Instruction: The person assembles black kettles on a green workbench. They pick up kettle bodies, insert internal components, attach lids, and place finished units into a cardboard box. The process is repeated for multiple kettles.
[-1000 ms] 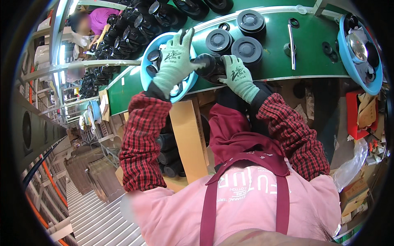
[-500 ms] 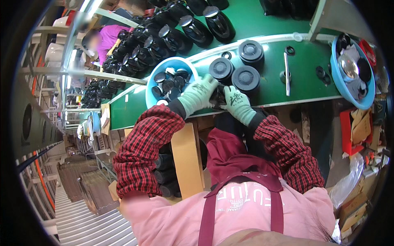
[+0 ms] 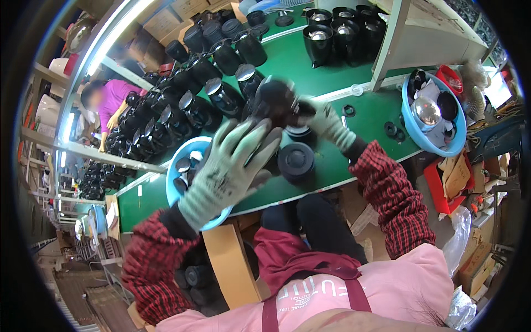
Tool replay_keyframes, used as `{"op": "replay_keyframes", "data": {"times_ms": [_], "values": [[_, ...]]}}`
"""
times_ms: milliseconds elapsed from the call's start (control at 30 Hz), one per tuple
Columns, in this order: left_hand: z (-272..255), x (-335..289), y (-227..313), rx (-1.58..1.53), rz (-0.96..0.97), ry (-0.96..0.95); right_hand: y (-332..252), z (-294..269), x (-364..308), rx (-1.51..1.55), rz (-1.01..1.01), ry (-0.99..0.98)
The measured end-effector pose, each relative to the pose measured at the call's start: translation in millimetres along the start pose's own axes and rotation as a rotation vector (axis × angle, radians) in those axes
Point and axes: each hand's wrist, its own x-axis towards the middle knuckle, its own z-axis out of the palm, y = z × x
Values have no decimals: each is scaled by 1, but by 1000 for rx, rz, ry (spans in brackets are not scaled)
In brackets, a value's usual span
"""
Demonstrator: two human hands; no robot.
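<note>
A glossy black jug [image 3: 273,99], smeared by motion, is held up over the green bench. My right hand [image 3: 332,124], in a pale green glove, grips it at its right side, where a handle seems to be. In front of the jug is my left hand [image 3: 224,169], gloved alike, its fingers stretched out. Whether those fingertips touch the jug I cannot tell. Below the jug stands a black round lidded canister [image 3: 296,161], with another partly hidden behind it. Under my left wrist is a blue basin [image 3: 172,185] of small dark round caps.
Rows of black jugs [image 3: 224,95] with shiny tops fill the bench's far left. Open black vessels [image 3: 318,41] stand at the far right. A blue basin [image 3: 406,113] with mixed parts and a red crate [image 3: 464,188] are at right. A co-worker in purple [image 3: 119,97] sits at far left.
Both hands have risen from the bench's near edge and moved farther over it. The jug is now up between them; my left hand's fingers have straightened. The view has shifted as well.
</note>
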Motion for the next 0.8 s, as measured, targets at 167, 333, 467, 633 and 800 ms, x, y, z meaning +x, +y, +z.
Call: {"op": "replay_keyframes", "data": {"times_ms": [167,333,467,633,800], "values": [[93,-31,49,-497,-146,-43,82,-13,100,-420,401,429],[162,-70,75,-673,-189,-159,167,33,163,-515,615,56],[157,-122,93,-788,-447,-71,194,-8,222,-626,440,588],[197,-146,143,-942,-651,-61,220,-70,239,-1395,297,-95],[196,-133,158,-995,-672,105,195,-78,179,-1218,146,93]]}}
